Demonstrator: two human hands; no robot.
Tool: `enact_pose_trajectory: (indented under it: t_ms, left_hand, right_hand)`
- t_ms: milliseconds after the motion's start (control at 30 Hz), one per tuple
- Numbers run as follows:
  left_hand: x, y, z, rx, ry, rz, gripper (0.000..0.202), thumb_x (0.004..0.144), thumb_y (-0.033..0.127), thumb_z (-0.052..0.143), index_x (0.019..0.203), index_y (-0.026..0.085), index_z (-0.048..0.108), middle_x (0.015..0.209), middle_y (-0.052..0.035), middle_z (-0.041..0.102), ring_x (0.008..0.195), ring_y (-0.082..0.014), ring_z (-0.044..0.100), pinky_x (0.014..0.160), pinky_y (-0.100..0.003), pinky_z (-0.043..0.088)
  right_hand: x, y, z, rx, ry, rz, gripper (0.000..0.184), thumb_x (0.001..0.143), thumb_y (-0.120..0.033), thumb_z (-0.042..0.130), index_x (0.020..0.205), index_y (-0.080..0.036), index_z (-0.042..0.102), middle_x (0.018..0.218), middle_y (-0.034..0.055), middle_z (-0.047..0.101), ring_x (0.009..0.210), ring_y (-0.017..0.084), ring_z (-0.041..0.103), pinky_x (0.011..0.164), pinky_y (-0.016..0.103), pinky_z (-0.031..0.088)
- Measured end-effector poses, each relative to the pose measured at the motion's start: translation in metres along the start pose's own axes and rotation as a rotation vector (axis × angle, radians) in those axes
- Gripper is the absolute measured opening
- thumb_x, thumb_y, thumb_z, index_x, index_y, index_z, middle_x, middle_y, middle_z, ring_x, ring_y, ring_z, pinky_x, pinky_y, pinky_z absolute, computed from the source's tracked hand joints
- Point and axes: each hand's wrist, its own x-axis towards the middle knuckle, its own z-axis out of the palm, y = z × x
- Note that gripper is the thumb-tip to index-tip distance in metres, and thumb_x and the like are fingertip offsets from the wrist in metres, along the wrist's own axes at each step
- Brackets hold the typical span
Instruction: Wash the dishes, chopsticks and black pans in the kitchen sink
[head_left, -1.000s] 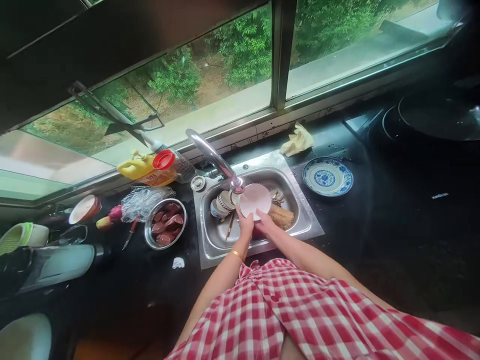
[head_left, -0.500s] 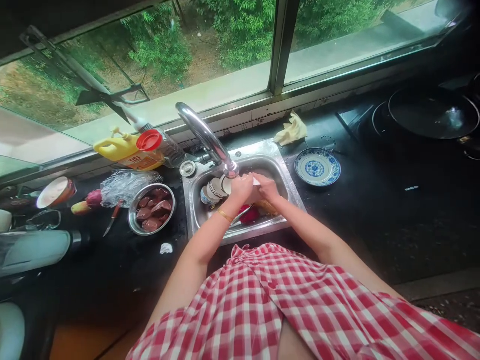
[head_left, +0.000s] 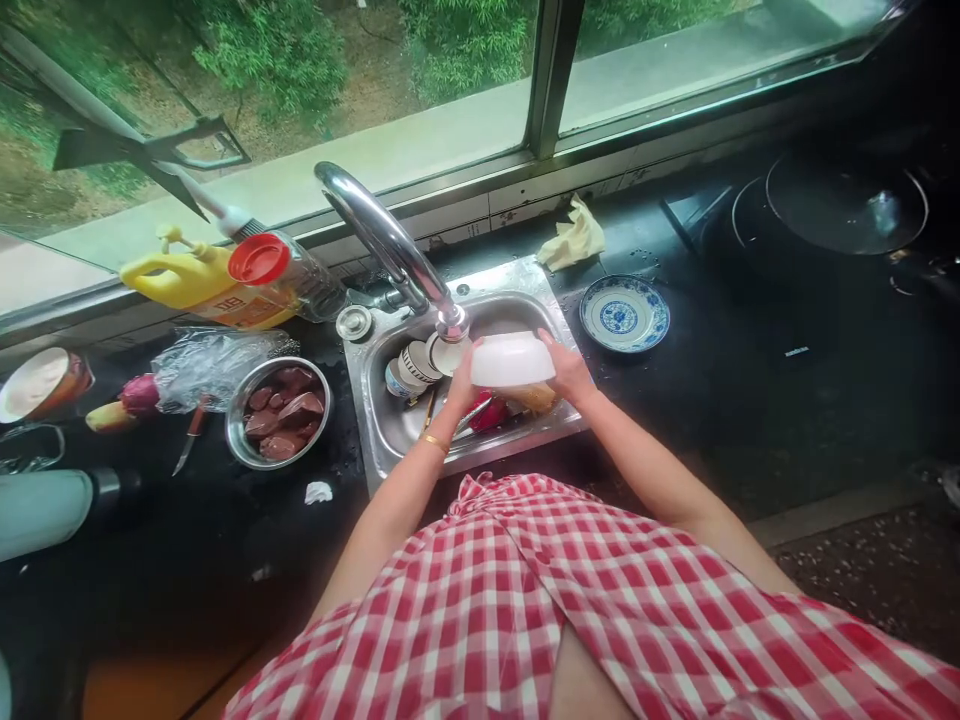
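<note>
Closest in is the red-checked apron [head_left: 525, 600], with both forearms reaching out from it over the sink [head_left: 559, 310]. The white bowl [head_left: 512, 360] sits right between the two hands, turned mouth-down and held level just under the tap spout [head_left: 452, 322]. Its wide axis runs left to right, so each hand gets one end and neither is nearer than the other. The left hand [head_left: 459, 388] is wrapped on the left edge and the right hand [head_left: 570, 372] on the right edge, both closed firmly on the bowl, fingers curled around the rim. Below it in the basin there's a cup [head_left: 409, 368] and something red. Farther out, a blue patterned plate [head_left: 625, 313] sits on the dark counter, and a crumpled cloth [head_left: 574, 238] lies near the window.
</note>
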Motion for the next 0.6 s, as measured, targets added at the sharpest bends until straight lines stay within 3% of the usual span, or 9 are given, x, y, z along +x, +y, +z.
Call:
enact_pose_trajectory:
  t_ms: [100,167,267,367,500,600]
  left_hand:
    - [-0.007,-0.008,-0.009,0.358,-0.264,-0.005,0.071,0.080,0.030,0.063,0.145,0.023,0.037,0.138,-0.0081,0.052,0.125,-0.0255,0.050,0.105,-0.036,0.038]
    - [-0.016,-0.019,-0.016,0.589,-0.353,-0.084,0.055,0.084,0.031,0.058,0.137,0.023,0.049,0.130,-0.0081,0.059,0.121,-0.0258,0.053,0.104,-0.036,0.039]
    - [-0.033,-0.042,-0.033,0.884,-0.195,-0.278,0.038,0.092,0.027,0.040,0.123,0.017,0.060,0.121,-0.0127,0.062,0.115,-0.0259,0.054,0.101,-0.036,0.039]
    - [-0.046,-0.064,-0.051,1.062,-0.064,-0.402,0.043,0.091,0.018,0.034,0.128,0.008,0.054,0.122,-0.0186,0.058,0.118,-0.0278,0.051,0.101,-0.035,0.037]
    - [-0.047,-0.084,-0.057,1.116,-0.053,-0.387,0.048,0.089,0.014,0.035,0.134,0.001,0.044,0.133,-0.0228,0.048,0.132,-0.0297,0.037,0.107,-0.036,0.032]
    - [-0.036,-0.093,-0.055,1.109,-0.037,-0.462,0.052,0.088,0.017,0.041,0.136,-0.001,0.040,0.141,-0.0258,0.040,0.139,-0.0317,0.026,0.105,-0.040,0.033]
  right_hand:
    - [-0.030,0.014,-0.020,-0.119,0.065,0.083,0.045,0.083,-0.027,0.050,0.125,-0.015,0.057,0.126,0.0137,0.061,0.112,0.026,0.060,0.099,0.036,0.046]
    - [-0.055,0.023,-0.029,-0.098,0.209,0.170,0.043,0.084,-0.033,0.051,0.124,-0.017,0.057,0.125,0.0124,0.062,0.113,0.025,0.059,0.098,0.036,0.046]
    - [-0.091,0.041,-0.045,0.052,0.556,0.431,0.041,0.082,-0.039,0.054,0.114,-0.013,0.061,0.113,0.0143,0.065,0.105,0.025,0.062,0.091,0.039,0.050]
    - [-0.121,0.061,-0.063,0.315,0.863,0.762,0.033,0.074,-0.029,0.060,0.101,-0.010,0.061,0.103,0.0125,0.066,0.088,0.023,0.065,0.074,0.041,0.058]
    - [-0.146,0.076,-0.084,0.655,0.987,0.989,0.031,0.067,-0.011,0.053,0.097,-0.014,0.057,0.094,0.0040,0.065,0.067,0.015,0.064,0.052,0.031,0.059]
    - [-0.154,0.080,-0.093,0.807,0.996,1.097,0.034,0.066,-0.006,0.048,0.097,-0.017,0.053,0.083,0.0004,0.063,0.059,0.014,0.064,0.049,0.027,0.058]
